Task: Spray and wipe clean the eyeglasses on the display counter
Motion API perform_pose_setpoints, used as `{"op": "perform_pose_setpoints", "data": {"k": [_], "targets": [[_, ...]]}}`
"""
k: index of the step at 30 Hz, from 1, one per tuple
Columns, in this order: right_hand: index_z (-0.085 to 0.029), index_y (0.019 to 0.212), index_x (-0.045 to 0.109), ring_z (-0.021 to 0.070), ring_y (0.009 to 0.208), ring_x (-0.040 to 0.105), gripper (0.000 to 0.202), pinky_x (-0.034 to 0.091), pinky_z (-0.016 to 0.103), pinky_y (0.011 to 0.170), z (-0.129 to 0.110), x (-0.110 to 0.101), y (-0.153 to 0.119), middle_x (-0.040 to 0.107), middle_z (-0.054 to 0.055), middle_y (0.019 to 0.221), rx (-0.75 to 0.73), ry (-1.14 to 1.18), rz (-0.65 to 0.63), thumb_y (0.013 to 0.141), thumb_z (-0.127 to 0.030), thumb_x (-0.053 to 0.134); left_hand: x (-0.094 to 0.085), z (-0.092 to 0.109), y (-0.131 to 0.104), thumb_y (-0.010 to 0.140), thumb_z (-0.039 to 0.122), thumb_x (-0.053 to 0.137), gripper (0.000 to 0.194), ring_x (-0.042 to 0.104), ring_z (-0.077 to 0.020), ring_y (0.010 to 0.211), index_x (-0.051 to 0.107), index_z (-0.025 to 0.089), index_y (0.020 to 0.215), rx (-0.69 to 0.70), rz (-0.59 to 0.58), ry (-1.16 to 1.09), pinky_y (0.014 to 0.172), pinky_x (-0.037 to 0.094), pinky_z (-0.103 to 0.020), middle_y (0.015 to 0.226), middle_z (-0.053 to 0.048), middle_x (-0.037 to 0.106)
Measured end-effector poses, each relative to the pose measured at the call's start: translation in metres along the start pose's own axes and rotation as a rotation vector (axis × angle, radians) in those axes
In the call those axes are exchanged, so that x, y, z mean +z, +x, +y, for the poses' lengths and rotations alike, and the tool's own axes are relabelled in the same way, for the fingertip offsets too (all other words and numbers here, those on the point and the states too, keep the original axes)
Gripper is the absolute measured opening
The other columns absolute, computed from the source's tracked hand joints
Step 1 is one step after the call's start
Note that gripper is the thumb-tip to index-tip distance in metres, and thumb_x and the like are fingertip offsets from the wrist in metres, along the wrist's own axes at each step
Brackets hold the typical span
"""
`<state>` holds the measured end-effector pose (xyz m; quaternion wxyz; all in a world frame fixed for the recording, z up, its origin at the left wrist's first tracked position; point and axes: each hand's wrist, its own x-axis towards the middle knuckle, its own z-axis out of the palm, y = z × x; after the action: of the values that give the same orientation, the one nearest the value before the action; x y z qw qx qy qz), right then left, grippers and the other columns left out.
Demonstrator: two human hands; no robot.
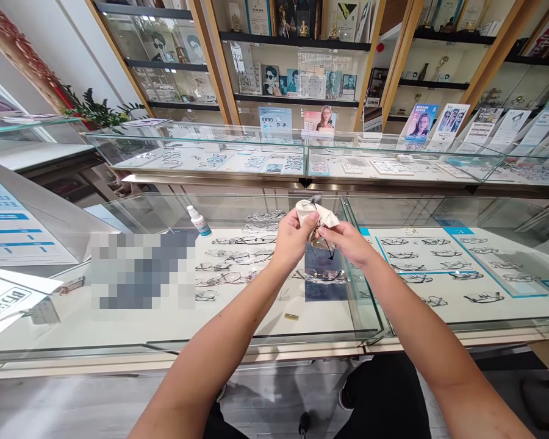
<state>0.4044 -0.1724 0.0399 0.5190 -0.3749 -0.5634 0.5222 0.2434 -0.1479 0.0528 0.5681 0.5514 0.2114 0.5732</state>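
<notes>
Both hands meet above the glass display case. My left hand (293, 235) is closed on a cream cloth (307, 209) that wraps round one lens of a pair of glasses. My right hand (345, 239) pinches the dark-framed glasses (322, 249), close to the cloth's jagged edge. One lens and a temple hang below the fingers. Beneath them, another pair of glasses (322, 276) lies over a dark blue mat (319, 292).
A white spray bottle (199, 221) stands to the left on the glass case (238, 336). Rows of glasses (414, 278) lie at the right. A small gold object (291, 316) is near the front edge. Signs (22, 225) stand at far left.
</notes>
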Motion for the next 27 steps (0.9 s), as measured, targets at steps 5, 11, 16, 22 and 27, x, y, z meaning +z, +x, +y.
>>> {"op": "perform_pose_setpoints", "data": {"k": [5,11,16,22,27], "targets": [[-0.021,0.086,0.083,0.0233,0.096,0.069,0.048,0.052,0.039,0.097,0.002,0.006,0.0,0.081,0.006,0.092,-0.006,0.021,0.016,0.069,-0.063,0.098,-0.004,-0.005,0.003,0.08,0.082,0.084,0.064,0.054,-0.0131,0.054,0.068,0.02,0.083,0.007,0.06,0.058,0.056,0.043,-0.029,0.062,0.001,0.064],[-0.022,0.078,0.084,0.0213,0.096,0.067,0.043,0.048,0.038,0.101,-0.003,-0.002,0.002,0.079,0.004,0.091,-0.005,0.003,0.019,0.072,-0.062,0.097,-0.017,-0.006,0.014,0.082,0.081,0.083,0.063,0.067,-0.0189,0.065,0.073,0.018,0.08,-0.056,-0.043,0.008,0.068,0.054,-0.033,0.066,-0.003,0.072],[-0.023,0.081,0.085,0.0198,0.093,0.065,0.042,0.048,0.036,0.097,-0.003,-0.006,0.002,0.079,0.003,0.091,-0.03,-0.002,-0.004,0.075,-0.063,0.095,-0.018,-0.005,0.016,0.075,0.076,0.091,0.063,0.073,-0.0206,0.071,0.074,0.017,0.087,-0.096,-0.046,-0.067,0.068,0.055,-0.033,0.073,-0.005,0.077],[-0.02,0.081,0.082,0.019,0.084,0.063,0.053,0.051,0.037,0.088,-0.005,0.003,-0.001,0.076,0.005,0.085,0.016,0.009,-0.014,0.068,-0.068,0.098,-0.017,0.0,0.014,0.072,0.067,0.099,0.061,0.066,-0.014,0.063,0.073,0.016,0.095,-0.174,-0.091,-0.105,0.066,0.054,-0.029,0.078,-0.004,0.078],[-0.02,0.079,0.081,0.02,0.086,0.064,0.054,0.051,0.037,0.087,-0.004,0.004,-0.001,0.075,0.005,0.085,0.023,0.036,-0.005,0.066,-0.069,0.098,-0.022,0.001,0.016,0.067,0.058,0.104,0.06,0.065,-0.0137,0.057,0.073,0.016,0.097,-0.273,-0.113,-0.138,0.061,0.054,-0.029,0.075,-0.003,0.077]]}}
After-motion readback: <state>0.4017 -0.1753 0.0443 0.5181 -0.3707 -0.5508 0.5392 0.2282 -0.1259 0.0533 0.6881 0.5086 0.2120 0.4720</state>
